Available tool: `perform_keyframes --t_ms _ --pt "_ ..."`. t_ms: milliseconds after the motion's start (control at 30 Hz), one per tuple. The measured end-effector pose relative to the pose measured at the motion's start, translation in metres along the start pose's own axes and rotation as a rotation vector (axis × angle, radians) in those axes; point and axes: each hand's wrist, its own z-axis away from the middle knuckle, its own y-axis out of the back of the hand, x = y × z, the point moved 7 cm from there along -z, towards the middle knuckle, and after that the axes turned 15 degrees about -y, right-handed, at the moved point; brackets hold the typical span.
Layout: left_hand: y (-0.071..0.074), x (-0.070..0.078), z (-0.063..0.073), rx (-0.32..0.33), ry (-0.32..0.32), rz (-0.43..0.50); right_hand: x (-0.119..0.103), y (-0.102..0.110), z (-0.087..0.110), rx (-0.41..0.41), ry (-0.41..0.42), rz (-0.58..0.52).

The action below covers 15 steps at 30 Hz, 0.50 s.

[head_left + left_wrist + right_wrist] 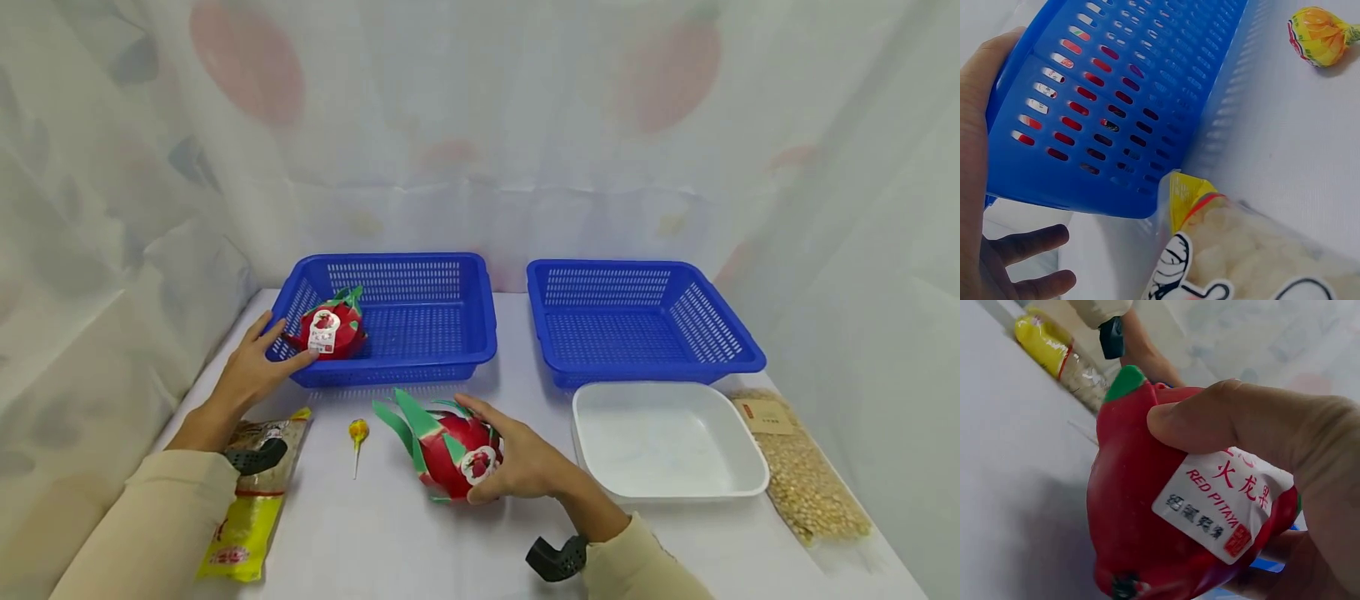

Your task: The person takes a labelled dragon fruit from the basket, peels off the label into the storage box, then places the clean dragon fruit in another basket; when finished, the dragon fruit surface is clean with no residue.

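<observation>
My right hand [517, 458] grips a red dragon fruit [453, 450] with green leaf tips and a white label. In the right wrist view, the thumb presses beside the "RED PITAYA" label [1207, 506]. My left hand [251, 371] is at the near left corner of the left blue basket [397, 367], its thumb at the rim. The left wrist view shows two of its fingers [1035, 240] straight and apart outside the basket. A second dragon fruit [345, 337] lies inside that basket, close to the left thumb.
Another blue basket [652, 367] stands at the right, with a white tray [671, 442] before it. A bag of corn kernels [813, 492] lies at the right edge. A wrapped lollipop [358, 431] and a yellow-ended food bag [247, 533] lie at the left.
</observation>
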Motion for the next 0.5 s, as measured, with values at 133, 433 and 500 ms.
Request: perform_keyframes --t_ms 133,433,500 --pt "0.0 0.0 -0.001 0.001 0.004 0.002 0.01 0.0 0.0 0.014 0.018 0.026" --pt "0.001 0.0 -0.003 0.008 -0.009 0.005 0.03 -0.003 -0.004 0.018 0.034 -0.043" --pt "0.001 0.0 -0.003 0.01 -0.01 0.001 0.035 -0.003 -0.004 0.022 0.058 -0.055"
